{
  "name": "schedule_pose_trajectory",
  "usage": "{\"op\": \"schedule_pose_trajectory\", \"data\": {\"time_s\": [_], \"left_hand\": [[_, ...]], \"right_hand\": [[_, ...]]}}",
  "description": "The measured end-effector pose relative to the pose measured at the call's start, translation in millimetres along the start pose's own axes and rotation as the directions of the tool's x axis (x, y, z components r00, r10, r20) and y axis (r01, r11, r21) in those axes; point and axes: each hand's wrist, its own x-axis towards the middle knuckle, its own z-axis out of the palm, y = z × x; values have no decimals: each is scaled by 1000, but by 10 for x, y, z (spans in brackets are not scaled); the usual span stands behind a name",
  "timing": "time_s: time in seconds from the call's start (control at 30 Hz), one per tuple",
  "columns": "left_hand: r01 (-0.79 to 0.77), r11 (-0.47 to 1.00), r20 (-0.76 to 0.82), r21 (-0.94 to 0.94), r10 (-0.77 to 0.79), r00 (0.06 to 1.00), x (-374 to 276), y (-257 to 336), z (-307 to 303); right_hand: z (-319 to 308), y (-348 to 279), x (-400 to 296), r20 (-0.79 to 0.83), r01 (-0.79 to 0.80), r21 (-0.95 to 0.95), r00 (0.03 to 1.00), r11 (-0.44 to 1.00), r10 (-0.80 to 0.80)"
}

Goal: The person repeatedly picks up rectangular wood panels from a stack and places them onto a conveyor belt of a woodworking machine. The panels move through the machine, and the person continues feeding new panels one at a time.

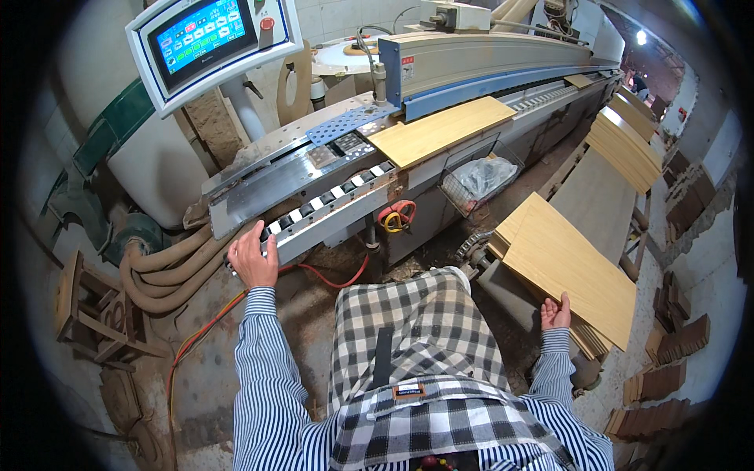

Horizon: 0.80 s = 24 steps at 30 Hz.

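My left hand is curled over the near end of a support rail with black and white rollers along its top. At my right, my right hand holds the near edge of a wood-grain board, thumb at the edge and the other fingers partly hidden under it. That board lies askew over a stack of similar boards. Another wood-grain board lies flat on the edge-banding machine, one long side beside its blue guard.
A control panel with a lit screen stands at upper left. Scissors hang below the rail, near a wire basket holding a plastic bag. Ribbed hoses and a wooden stool are at left. More boards are stacked farther right.
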Motion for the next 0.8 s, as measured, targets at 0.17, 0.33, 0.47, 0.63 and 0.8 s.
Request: {"op": "schedule_pose_trajectory", "data": {"time_s": [0.17, 0.33, 0.47, 0.63, 0.8], "left_hand": [[19, 1000, 14, -6, -19, 1000, 17, 11, 7], [32, 999, 38, 0, -32, 999, 5, 7, -2], [32, 999, 52, -9, -31, 998, -1, 0, -35], [49, 998, 123, -27, -45, 991, 13, -24, -41], [145, 982, 282, -120, -107, 953, -4, 16, -215]], "right_hand": [[-292, 230, 163, 194, -92, 6, 977, 996, 89], [-329, 194, -566, 368, -245, 69, 907, 967, 204], [-616, -28, -450, 144, -101, 312, 988, 945, 58], [-750, -135, -467, 297, -76, 153, 954, 985, 27], [-290, -77, -714, 398, -148, 175, 915, 974, 67]]}}
